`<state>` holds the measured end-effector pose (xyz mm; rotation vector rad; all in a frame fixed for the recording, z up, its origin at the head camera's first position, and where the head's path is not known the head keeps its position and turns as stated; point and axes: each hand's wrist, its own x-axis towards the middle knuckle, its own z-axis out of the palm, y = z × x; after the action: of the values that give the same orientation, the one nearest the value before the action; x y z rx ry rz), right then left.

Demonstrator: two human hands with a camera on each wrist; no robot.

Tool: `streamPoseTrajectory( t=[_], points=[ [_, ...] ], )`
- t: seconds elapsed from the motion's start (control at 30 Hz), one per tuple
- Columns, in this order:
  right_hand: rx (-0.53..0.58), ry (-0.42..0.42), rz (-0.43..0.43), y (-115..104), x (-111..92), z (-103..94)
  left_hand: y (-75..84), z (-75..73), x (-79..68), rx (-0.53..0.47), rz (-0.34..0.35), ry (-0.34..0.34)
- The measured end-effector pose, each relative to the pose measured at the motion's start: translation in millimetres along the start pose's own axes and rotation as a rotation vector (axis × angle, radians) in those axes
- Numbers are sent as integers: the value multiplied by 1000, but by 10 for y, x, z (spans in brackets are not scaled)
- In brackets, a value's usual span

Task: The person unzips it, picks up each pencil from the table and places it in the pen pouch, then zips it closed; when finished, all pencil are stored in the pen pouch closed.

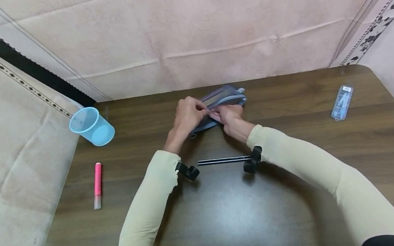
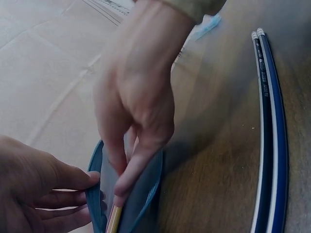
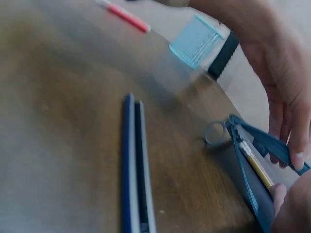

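A blue zippered pencil pouch point(image 1: 229, 95) with see-through sides lies open at the table's back edge. My left hand point(image 1: 188, 115) pinches its rim point(image 2: 94, 187) between thumb and fingers. My right hand point(image 1: 230, 116) reaches into the opening, thumb and fingertip pinching a yellow pencil point(image 3: 257, 167) inside, seen also in the left wrist view with a reddish strip alongside. A zipper ring point(image 3: 215, 132) sticks out at one end of the pouch. In front of both hands lie two dark blue, white-striped pencils point(image 1: 223, 160), side by side.
A light blue plastic cup point(image 1: 96, 127) stands at the back left, with a pink marker point(image 1: 98, 184) in front of it. Far right lies a small translucent blue object point(image 1: 342, 102) with a white end. Pale cloth hangs behind the table point(image 1: 234, 222).
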<state>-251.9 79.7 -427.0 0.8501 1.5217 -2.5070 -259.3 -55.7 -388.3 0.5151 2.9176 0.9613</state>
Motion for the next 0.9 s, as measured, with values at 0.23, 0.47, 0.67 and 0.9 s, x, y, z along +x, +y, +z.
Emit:
streamPoseTrajectory(
  t=[0.23,0.47,0.67,0.9],
  points=[
    [-156,-169,40,-63,-432,-186,-11,-6,5,-25,15,-8],
    [-916,-604,-253,-25,-714,-484,-14,-1,0,-30,13,1],
    [-1452,-795,-924,-101,-826,-808,-36,7,-17,-29,7,-2],
    [-1575,-861,-934,-185,-857,-923,-56,-5,-32,-37,-6,-7]
  ],
)
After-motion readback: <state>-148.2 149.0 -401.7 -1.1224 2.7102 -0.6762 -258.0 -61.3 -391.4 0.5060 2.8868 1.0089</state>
